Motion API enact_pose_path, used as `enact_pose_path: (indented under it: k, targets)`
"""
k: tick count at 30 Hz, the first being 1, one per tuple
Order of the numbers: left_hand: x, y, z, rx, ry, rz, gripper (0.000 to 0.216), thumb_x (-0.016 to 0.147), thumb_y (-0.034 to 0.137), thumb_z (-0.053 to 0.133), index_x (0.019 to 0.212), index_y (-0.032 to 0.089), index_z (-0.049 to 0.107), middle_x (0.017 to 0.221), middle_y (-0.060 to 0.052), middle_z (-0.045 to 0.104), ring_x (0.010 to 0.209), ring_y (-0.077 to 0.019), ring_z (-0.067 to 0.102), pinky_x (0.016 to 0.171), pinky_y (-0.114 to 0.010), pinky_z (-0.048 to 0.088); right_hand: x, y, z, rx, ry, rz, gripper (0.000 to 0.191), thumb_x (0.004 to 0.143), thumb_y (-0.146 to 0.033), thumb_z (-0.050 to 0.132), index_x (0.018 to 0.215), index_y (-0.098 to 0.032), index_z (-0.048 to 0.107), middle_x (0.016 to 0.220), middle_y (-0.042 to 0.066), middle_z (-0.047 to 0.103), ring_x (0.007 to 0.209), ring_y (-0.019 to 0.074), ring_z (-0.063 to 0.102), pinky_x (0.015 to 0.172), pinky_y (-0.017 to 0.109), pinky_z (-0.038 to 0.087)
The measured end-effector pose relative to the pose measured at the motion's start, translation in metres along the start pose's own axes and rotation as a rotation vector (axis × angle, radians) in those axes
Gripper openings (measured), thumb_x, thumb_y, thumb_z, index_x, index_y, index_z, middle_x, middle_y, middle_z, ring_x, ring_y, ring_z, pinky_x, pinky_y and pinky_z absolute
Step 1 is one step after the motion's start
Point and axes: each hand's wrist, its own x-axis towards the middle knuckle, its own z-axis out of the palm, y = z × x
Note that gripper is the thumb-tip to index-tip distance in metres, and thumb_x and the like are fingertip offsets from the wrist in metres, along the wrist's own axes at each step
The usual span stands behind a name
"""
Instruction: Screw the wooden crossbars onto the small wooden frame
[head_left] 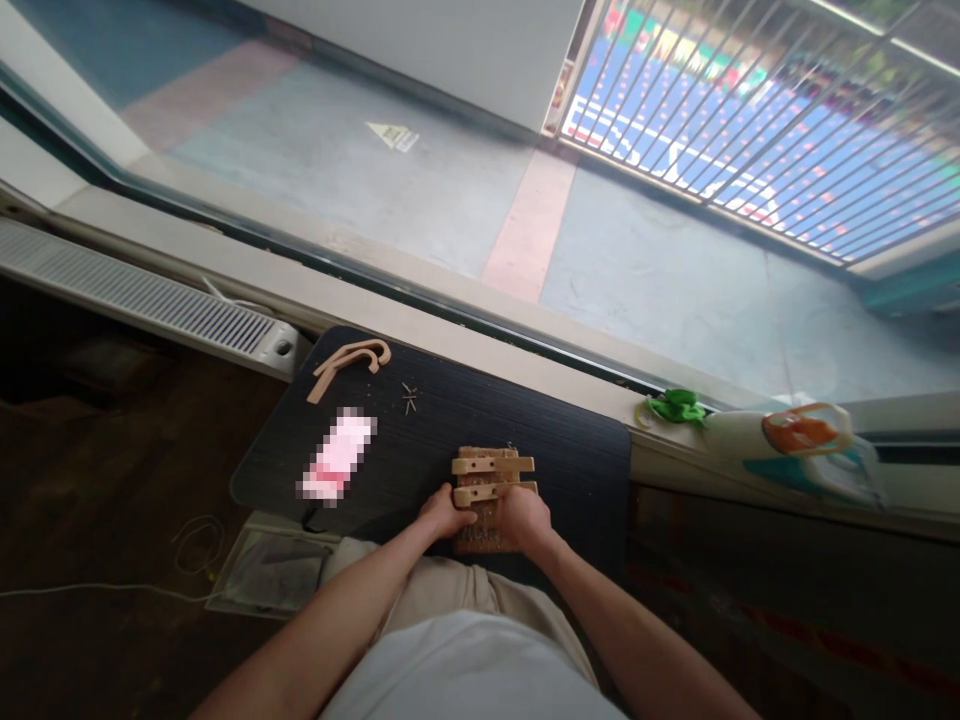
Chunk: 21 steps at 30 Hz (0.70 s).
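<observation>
A small brown wooden block (474,540) with a rough, pitted face lies at the near edge of the dark table. Two pale wooden strips with dark holes lie across it, an upper strip (495,465) and a lower strip (472,494). My left hand (448,514) grips the block's left edge, its thumb on the face and a finger by the lower strip's end. Closed in a fist, my right hand (523,516) rests over the block's right side against the lower strip. Whatever is inside that fist is hidden.
Curved wooden hook-shaped pieces (349,362) and several small screws or nails (409,398) lie on the black table (577,450). A blurred-out pink item (337,455) is at left. On the sill sit a green cloth-like item (677,406) and a white container with an orange handle (808,430).
</observation>
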Motion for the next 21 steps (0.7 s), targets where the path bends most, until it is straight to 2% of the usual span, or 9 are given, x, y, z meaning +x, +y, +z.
enact_pose_path:
  k: [3, 7, 11, 14, 17, 21]
  targets:
    - [-0.002, 0.001, 0.0, 0.004, 0.0, 0.004, 0.04, 0.056, 0.037, 0.068, 0.085, 0.019, 0.048, 0.093, -0.004, 0.065, 0.084, -0.0201, 0.062, 0.058, -0.023, 0.049, 0.008, 0.007, 0.003, 0.091, -0.045, 0.067, 0.028, 0.078, -0.025, 0.041, 0.086, -0.015, 0.066, 0.087, 0.013, 0.067, 0.079, 0.0201, 0.063, 0.064, 0.026, 0.045]
    - [-0.007, 0.001, 0.0, -0.006, 0.028, 0.013, 0.04, 0.057, 0.037, 0.068, 0.088, 0.019, 0.048, 0.095, -0.004, 0.065, 0.085, -0.0197, 0.062, 0.059, -0.023, 0.048, 0.009, 0.008, 0.004, 0.12, -0.025, 0.048, 0.029, 0.078, -0.026, 0.039, 0.089, -0.016, 0.064, 0.091, 0.013, 0.066, 0.085, 0.0209, 0.061, 0.069, 0.029, 0.045]
    - [-0.008, 0.001, 0.0, -0.013, 0.038, 0.011, 0.042, 0.056, 0.038, 0.068, 0.087, 0.02, 0.049, 0.096, -0.005, 0.065, 0.086, -0.0208, 0.062, 0.06, -0.023, 0.048, -0.007, 0.007, -0.005, 0.087, -0.026, -0.058, 0.033, 0.073, -0.03, 0.048, 0.104, -0.018, 0.056, 0.095, 0.01, 0.065, 0.088, 0.0218, 0.06, 0.07, 0.03, 0.045]
    - [-0.006, -0.001, 0.0, -0.025, 0.032, 0.018, 0.041, 0.056, 0.038, 0.068, 0.087, 0.02, 0.049, 0.097, -0.004, 0.065, 0.087, -0.0203, 0.062, 0.06, -0.022, 0.048, -0.021, 0.007, -0.014, -0.062, 0.02, -0.165, 0.036, 0.071, -0.025, 0.053, 0.106, -0.019, 0.053, 0.098, 0.01, 0.062, 0.085, 0.0223, 0.06, 0.068, 0.031, 0.046]
    - [-0.005, -0.001, 0.001, -0.036, 0.019, 0.019, 0.04, 0.057, 0.036, 0.068, 0.088, 0.02, 0.05, 0.095, -0.004, 0.065, 0.086, -0.0199, 0.062, 0.06, -0.022, 0.048, -0.028, 0.006, -0.018, -0.256, 0.032, -0.267, 0.026, 0.077, -0.012, 0.043, 0.1, -0.015, 0.056, 0.097, 0.014, 0.06, 0.08, 0.0216, 0.061, 0.063, 0.031, 0.047]
    - [-0.005, -0.001, 0.001, -0.04, 0.01, 0.013, 0.041, 0.057, 0.036, 0.068, 0.09, 0.019, 0.05, 0.095, -0.004, 0.065, 0.085, -0.0198, 0.062, 0.06, -0.023, 0.048, -0.022, 0.003, -0.014, -0.374, 0.063, -0.441, 0.029, 0.079, -0.003, 0.034, 0.095, -0.009, 0.058, 0.087, 0.017, 0.061, 0.08, 0.0225, 0.06, 0.06, 0.032, 0.047]
